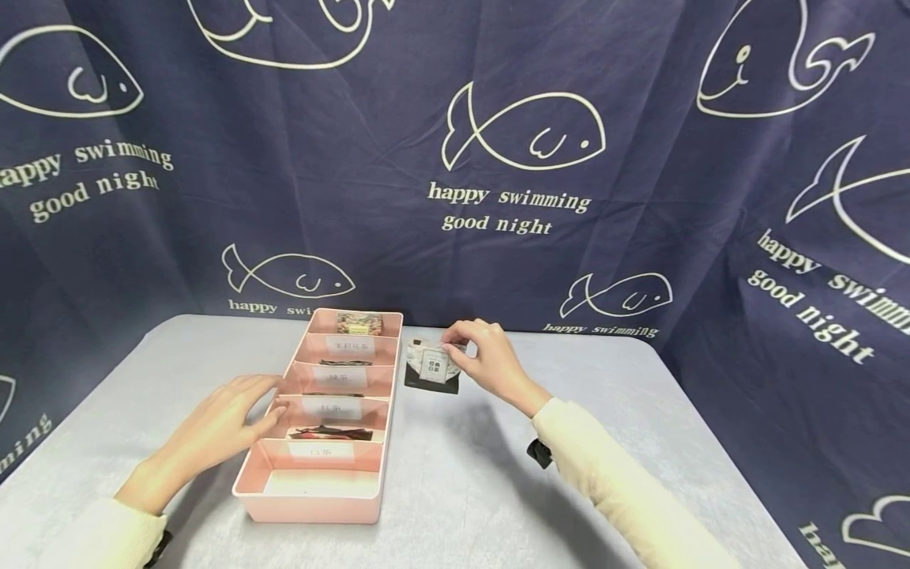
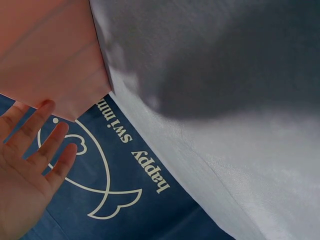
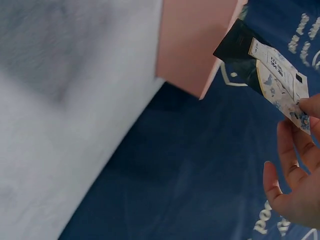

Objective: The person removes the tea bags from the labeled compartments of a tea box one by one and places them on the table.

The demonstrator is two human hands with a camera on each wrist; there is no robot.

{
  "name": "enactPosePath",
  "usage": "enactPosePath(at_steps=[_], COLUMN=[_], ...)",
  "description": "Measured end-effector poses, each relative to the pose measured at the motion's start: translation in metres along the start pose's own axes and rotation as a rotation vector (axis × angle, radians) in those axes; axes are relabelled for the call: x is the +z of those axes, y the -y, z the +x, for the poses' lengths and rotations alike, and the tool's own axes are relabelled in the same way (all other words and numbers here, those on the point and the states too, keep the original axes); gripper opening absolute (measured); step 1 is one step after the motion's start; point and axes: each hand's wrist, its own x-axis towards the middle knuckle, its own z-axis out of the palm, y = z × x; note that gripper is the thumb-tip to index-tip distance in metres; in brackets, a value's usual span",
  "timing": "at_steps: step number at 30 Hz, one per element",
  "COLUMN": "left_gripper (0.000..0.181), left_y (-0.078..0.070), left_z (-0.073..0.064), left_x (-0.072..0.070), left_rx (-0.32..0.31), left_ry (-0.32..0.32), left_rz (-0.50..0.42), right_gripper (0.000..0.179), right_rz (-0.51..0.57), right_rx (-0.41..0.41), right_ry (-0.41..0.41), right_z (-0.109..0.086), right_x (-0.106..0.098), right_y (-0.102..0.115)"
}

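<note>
A tea bag sachet (image 1: 435, 364), dark at the bottom and pale with a printed label above, hangs just right of the pink divided box (image 1: 313, 508). My right hand (image 1: 490, 359) pinches its upper right corner between thumb and fingers. In the right wrist view the sachet (image 3: 275, 72) is tilted, overlapping the box's pink wall. My left hand (image 1: 220, 415) lies at the box's left rim, its fingertips right at the edge. Seen from the left wrist, that hand (image 2: 30, 170) has its fingers spread and nearly straight beside the box wall.
White paper labels (image 1: 321, 451) mark the box's dividers. Packets with red and dark edges (image 1: 330, 434) stand in one compartment, and a patterned packet (image 1: 359, 323) is at the far end. The pale table (image 1: 569, 379) meets a dark blue fish-print curtain (image 1: 398, 269) behind.
</note>
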Motion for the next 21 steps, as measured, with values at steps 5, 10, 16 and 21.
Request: enactPosePath(at_steps=[5,10,16,21], left_gripper=[0.035,0.035,0.036,0.036], left_y=[0.000,-0.001,-0.003,-0.003], left_z=[0.000,-0.001,0.000,0.000], left_x=[0.001,0.001,-0.001,-0.002], left_rx=[0.000,-0.008,-0.004,0.006], left_ry=[-0.001,0.004,-0.001,-0.005], left_rz=[-0.007,-0.010,-0.020,-0.019], right_gripper=[0.004,0.005,0.006,0.005], right_rz=[-0.039,-0.068,-0.108,-0.127], right_rx=[0.058,0.135,0.173,0.200], right_ry=[0.037,0.087,0.096,0.115], right_z=[-0.001,-0.001,0.001,0.004], right_x=[0.009,0.022,0.037,0.044], right_y=[-0.014,-0.030,-0.045,-0.053])
